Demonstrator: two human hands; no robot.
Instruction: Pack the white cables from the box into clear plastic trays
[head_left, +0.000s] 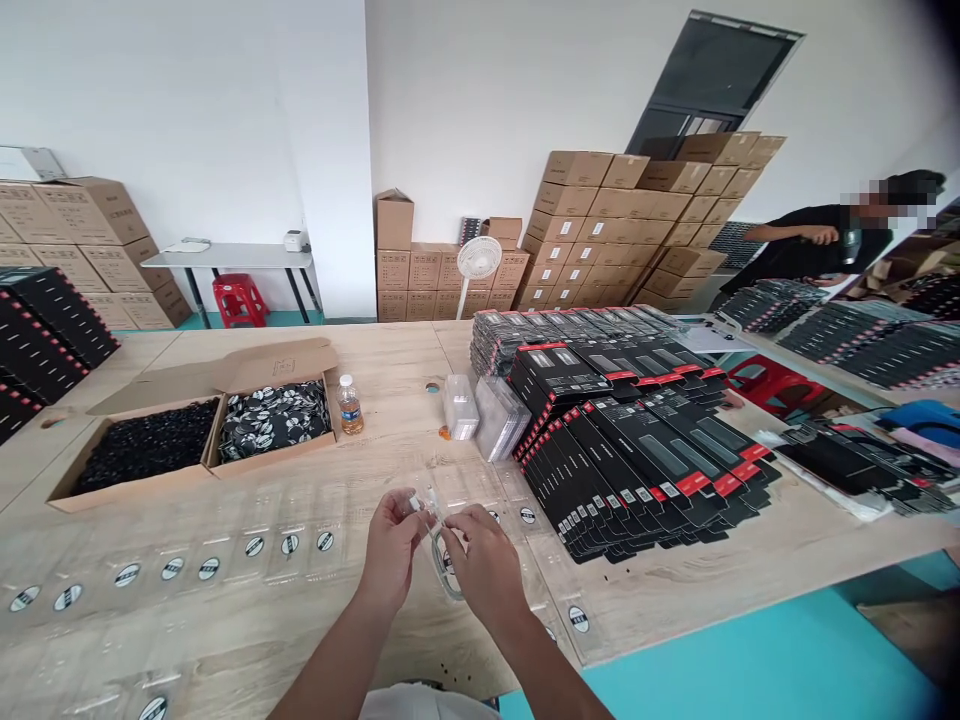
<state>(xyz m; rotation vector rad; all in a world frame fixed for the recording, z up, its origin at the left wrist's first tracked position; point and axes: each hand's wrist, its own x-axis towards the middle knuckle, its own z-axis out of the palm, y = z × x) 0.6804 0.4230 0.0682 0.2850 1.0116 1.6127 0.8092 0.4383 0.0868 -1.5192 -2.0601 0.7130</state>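
Forearms (339, 650) nearest; pale cable (436, 550) between left hand (391, 548) and right hand (486, 568), both pinching it.

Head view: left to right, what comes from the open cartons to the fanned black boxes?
Carton of small black pieces, carton of black-and-white pieces, bottle, left hand, right hand, fanned black boxes.

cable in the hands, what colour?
The cable looks pale grey; it shows best in the head view, the only one.
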